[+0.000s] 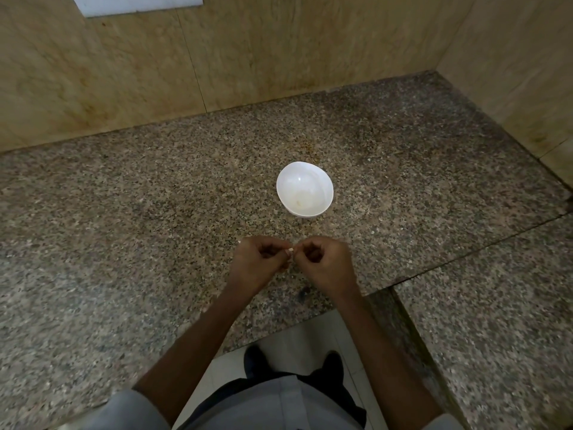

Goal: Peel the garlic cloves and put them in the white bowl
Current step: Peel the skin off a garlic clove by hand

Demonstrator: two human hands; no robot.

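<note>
A small white bowl (305, 189) stands on the speckled granite counter (139, 212), a little beyond my hands. Only a faint smear shows at its bottom. My left hand (259, 264) and my right hand (325, 264) meet just in front of the bowl, fingers curled. Between their fingertips they pinch a small pale garlic clove (290, 251), mostly hidden by the fingers. Both hands hover above the counter near its front edge.
Beige stone walls (217, 57) close the counter at the back and on the right. A second granite slab (496, 321) joins on the right with a seam. The counter's front edge runs just below my wrists, with pale floor tiles (310, 333) beneath.
</note>
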